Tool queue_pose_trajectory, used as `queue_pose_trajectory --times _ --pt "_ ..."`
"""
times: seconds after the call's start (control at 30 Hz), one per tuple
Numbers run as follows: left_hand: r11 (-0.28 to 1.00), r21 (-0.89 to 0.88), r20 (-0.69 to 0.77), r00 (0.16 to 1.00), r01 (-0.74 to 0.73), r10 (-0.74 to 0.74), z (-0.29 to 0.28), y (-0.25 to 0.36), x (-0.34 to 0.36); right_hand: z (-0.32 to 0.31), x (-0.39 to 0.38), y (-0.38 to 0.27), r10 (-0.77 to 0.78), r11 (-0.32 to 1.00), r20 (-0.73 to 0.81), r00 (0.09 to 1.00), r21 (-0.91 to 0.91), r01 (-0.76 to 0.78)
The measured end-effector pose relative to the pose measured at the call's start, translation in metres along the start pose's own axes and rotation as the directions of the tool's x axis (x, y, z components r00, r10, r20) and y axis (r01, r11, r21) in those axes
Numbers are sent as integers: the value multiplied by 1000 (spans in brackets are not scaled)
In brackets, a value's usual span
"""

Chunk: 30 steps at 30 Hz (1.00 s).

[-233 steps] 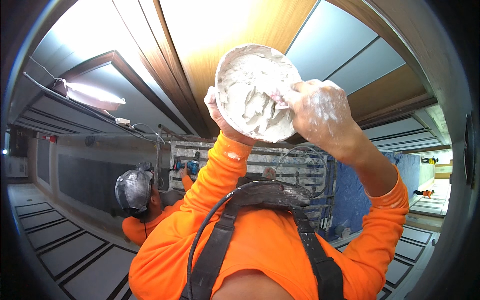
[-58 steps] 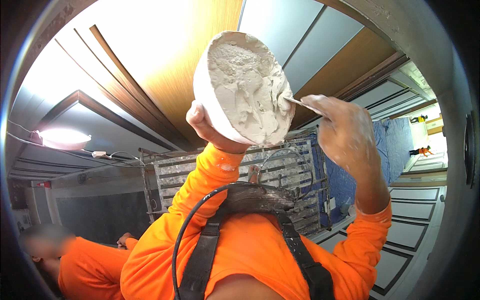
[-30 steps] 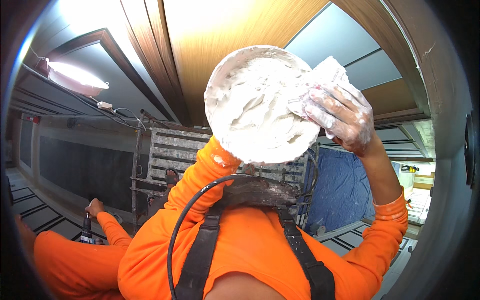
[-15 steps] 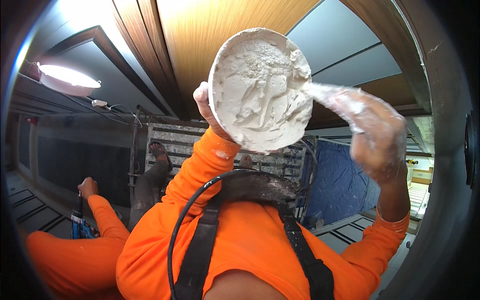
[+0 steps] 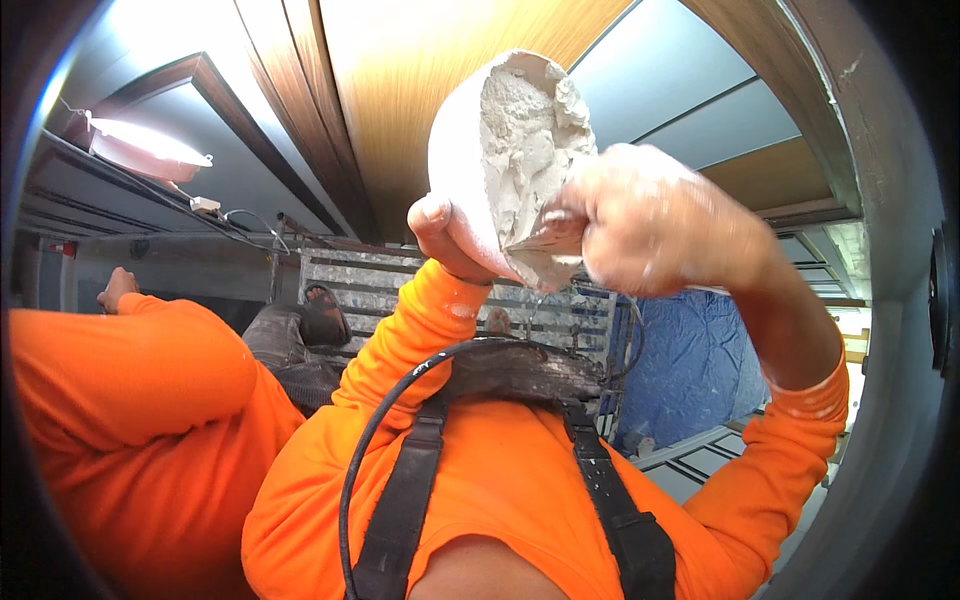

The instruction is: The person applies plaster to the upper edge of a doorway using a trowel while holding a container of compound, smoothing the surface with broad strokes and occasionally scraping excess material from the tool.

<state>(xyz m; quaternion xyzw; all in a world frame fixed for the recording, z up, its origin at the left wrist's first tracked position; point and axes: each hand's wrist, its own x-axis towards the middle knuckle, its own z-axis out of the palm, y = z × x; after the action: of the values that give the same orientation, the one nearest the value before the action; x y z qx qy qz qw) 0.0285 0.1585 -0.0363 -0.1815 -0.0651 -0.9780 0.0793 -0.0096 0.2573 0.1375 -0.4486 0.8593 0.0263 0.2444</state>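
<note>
My left hand (image 5: 447, 238) grips a white bowl (image 5: 458, 155) from beneath and the left side, holding it up and tilted to the right. Thick off-white plaster (image 5: 522, 135) fills it, smooth in places and lumpy near the far rim. At the bowl's right side my right hand (image 5: 655, 225), smeared with plaster, is closed around a scraper (image 5: 550, 235). The scraper's flat blade meets the plaster by the near rim; its handle is hidden in my fist.
A co-worker in orange (image 5: 150, 390) is close on my left. Slatted scaffold planks (image 5: 375, 270) lie below, with blue sheeting (image 5: 690, 350) to the right. A lit lamp (image 5: 150, 148) hangs at upper left, and wooden ceiling panels (image 5: 400, 90) are overhead. A black cable (image 5: 375, 440) crosses my chest.
The bowl has tipped to the right, showing more of its outer wall. My right hand has moved left, bringing the scraper to the near rim. The co-worker has come closer.
</note>
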Motion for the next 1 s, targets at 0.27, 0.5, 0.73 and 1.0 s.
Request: queue_pose_trajectory --times 0.27,0.5,0.73,1.0 --pt "973 -229 70 997 -17 34 -3 -13 -2 -13 -26 74 61 508 -37 997 861 1" --pt "999 33 -99 995 16 -12 -8 -40 17 96 -121 127 607 -150 -607 513 546 824" --pt "988 59 -258 958 145 -126 -2 -58 31 78 -139 165 513 858 -619 -595 343 383" --pt "981 159 -288 956 111 -61 4 -61 23 24 -43 103 144 843 -815 -561 398 -361"
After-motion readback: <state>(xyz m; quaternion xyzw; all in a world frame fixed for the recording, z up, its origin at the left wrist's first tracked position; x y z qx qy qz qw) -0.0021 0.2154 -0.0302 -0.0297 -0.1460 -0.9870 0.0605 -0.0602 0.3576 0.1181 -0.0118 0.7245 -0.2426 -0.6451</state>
